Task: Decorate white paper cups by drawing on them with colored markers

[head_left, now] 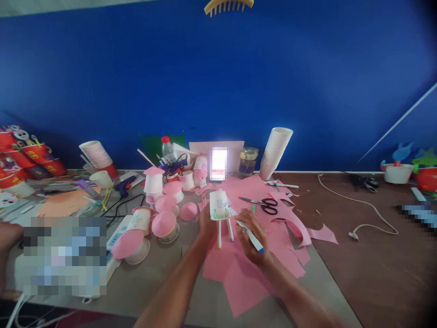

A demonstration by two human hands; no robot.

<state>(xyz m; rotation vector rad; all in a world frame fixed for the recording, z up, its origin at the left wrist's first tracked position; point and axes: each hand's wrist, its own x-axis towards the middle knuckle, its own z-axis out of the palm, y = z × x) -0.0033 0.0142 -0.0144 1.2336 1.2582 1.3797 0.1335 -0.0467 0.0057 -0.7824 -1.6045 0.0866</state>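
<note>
My left hand (205,224) grips a white paper cup (219,212) turned upside down, with a blue figure and green grass drawn on its side. My right hand (253,234) is closed around a marker (251,238) with a blue end, its tip close to the right side of the cup. Two more markers lie under the cup on pink paper, one with a yellow end (219,237) and another beside it (230,230). Black-handled scissors (264,204) rest on the paper, right of my right hand.
Cups with pink cone tops (164,224) stand to the left. A lit phone (219,164) leans at the back, beside a glass jar (248,162) and a tall cup stack (276,152). A white cable (362,198) lies right. Another person's hand (10,234) shows far left.
</note>
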